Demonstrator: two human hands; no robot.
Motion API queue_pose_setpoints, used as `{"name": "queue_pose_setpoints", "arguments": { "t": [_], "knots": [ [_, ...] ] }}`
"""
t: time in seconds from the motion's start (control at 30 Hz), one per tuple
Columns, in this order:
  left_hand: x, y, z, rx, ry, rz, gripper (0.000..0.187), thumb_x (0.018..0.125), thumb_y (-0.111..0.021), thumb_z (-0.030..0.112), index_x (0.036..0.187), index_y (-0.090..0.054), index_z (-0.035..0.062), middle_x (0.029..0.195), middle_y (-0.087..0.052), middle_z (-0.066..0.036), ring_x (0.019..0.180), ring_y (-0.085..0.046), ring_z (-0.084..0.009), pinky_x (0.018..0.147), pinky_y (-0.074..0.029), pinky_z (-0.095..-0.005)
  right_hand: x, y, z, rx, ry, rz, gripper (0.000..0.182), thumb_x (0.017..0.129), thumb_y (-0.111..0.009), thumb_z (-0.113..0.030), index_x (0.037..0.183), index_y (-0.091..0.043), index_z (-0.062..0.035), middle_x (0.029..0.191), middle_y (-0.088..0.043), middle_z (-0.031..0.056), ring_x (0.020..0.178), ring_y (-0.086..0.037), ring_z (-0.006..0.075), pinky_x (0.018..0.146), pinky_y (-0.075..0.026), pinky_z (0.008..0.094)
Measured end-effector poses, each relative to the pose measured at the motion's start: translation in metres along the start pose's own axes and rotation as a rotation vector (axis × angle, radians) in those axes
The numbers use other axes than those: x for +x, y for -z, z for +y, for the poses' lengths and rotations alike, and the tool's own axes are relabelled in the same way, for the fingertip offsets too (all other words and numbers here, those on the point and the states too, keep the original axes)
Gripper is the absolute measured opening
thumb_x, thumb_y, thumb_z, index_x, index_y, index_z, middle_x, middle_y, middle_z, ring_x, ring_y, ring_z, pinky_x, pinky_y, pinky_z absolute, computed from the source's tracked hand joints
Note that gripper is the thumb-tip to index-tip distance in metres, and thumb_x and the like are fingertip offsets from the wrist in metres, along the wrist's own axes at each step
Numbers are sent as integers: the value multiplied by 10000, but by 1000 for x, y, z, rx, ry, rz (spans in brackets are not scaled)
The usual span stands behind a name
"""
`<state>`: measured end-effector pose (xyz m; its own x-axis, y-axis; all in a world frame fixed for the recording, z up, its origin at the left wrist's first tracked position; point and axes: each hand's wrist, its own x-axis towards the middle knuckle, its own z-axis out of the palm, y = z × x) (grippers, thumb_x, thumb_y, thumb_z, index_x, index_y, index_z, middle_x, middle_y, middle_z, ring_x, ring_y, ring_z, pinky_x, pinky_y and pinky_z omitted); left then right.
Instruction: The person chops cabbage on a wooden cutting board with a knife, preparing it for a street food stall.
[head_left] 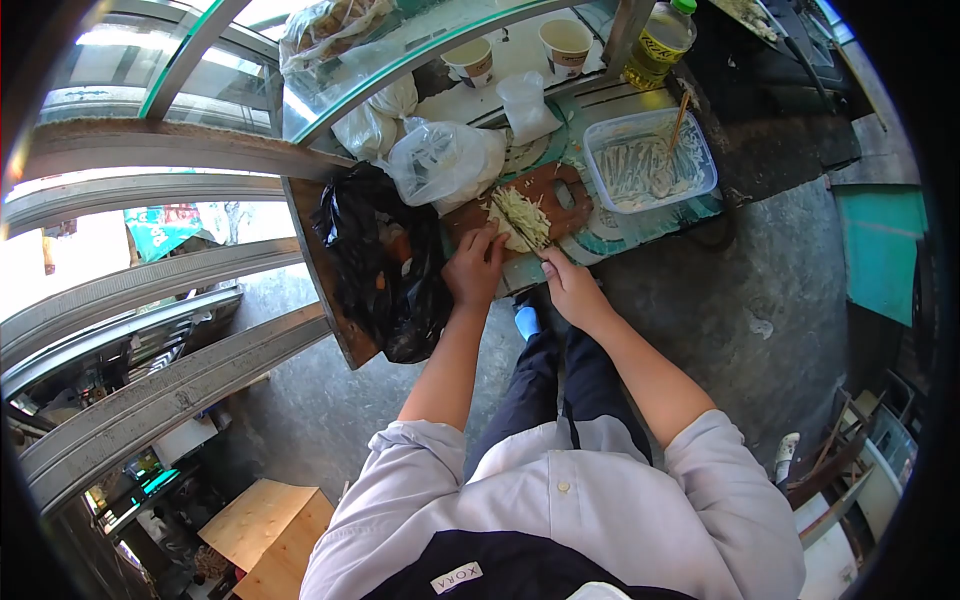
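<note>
A brown wooden cutting board with a handle hole lies on the counter, bearing pale green shredded cabbage. My left hand is closed, its bent fingers pressing on the uncut cabbage at the board's left side. In my right hand is a knife, its handle mostly hidden by the fingers. The thin blade points away and to the left, between the cabbage under my left fingers and the shreds.
Left of the board sits a black plastic bag, with a clear plastic bag behind. A plastic tub with white residue and a stick stands right. Further back are an oil bottle, paper cups and a glass case.
</note>
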<state>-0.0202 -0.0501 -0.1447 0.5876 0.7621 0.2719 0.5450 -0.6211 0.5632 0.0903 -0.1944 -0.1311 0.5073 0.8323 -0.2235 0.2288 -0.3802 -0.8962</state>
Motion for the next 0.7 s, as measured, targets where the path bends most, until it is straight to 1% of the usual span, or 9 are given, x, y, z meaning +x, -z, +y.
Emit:
{"name": "queue_pose_setpoints", "arguments": {
  "t": [0.13,0.23,0.3,0.33,0.4,0.43,0.5,0.63,0.7],
  "knots": [
    [0,0,-1,14,-18,-11,208,857,-705,267,1049,-710,188,919,-683,-10,753,-677,-252,593,-527,-349,4,0,2,-21,38,-10,236,986,-465,-185,1195,-533,-97,888,-646,268,851,-620,468,719,-485,522],
    [1,-1,-2,23,-34,-15,194,867,-695,271,1040,-708,185,910,-680,-12,747,-675,-256,589,-525,-354,14,4,4,-113,20,-65,237,972,-469,-168,1193,-526,-102,887,-650,262,839,-623,462,712,-483,537],
    [0,0,-2,47,-10,-38,185,875,-688,277,1033,-705,181,914,-680,-12,748,-674,-258,590,-524,-357,20,4,-4,-287,2,-128,261,968,-470,-167,1213,-516,-90,898,-658,253,830,-630,454,712,-492,535],
    [0,0,-3,46,-17,-39,185,875,-688,277,1033,-705,181,914,-680,-12,748,-674,-258,590,-524,-357,20,7,-10,-285,2,-120,261,968,-470,-167,1213,-516,-90,898,-658,253,830,-630,454,712,-492,535],
    [-1,-1,-5,47,-23,-18,179,882,-682,279,1030,-704,182,909,-679,-12,744,-671,-261,586,-522,-358,15,14,-22,-414,-52,-172,266,957,-473,-160,1213,-514,-100,862,-664,234,786,-637,439,670,-492,541],
    [-1,-2,-6,50,-29,-21,179,882,-682,279,1030,-704,182,909,-679,-12,744,-671,-261,586,-522,-358,14,14,-21,-407,-54,-169,266,957,-473,-160,1213,-514,-100,862,-664,234,786,-637,439,670,-492,541],
    [-3,-4,-7,26,-22,5,172,884,-681,281,1022,-701,180,912,-680,-8,748,-670,-262,585,-522,-358,9,15,-15,-503,-60,-152,291,952,-466,-186,1232,-525,-133,795,-658,229,742,-646,421,663,-497,528],
    [-3,-2,-5,35,-27,-2,169,882,-685,279,1019,-700,181,914,-680,-6,753,-670,-262,583,-520,-360,3,20,-1,-421,-63,-163,284,959,-469,-188,1231,-521,-124,829,-659,235,772,-644,426,676,-494,524],
    [-2,-2,-2,63,-11,-18,171,877,-692,258,1023,-697,169,925,-684,-17,771,-674,-263,600,-527,-354,6,20,4,-176,-15,-90,263,967,-476,-184,1217,-518,-112,852,-653,250,794,-635,440,677,-486,527]
  ]
}}
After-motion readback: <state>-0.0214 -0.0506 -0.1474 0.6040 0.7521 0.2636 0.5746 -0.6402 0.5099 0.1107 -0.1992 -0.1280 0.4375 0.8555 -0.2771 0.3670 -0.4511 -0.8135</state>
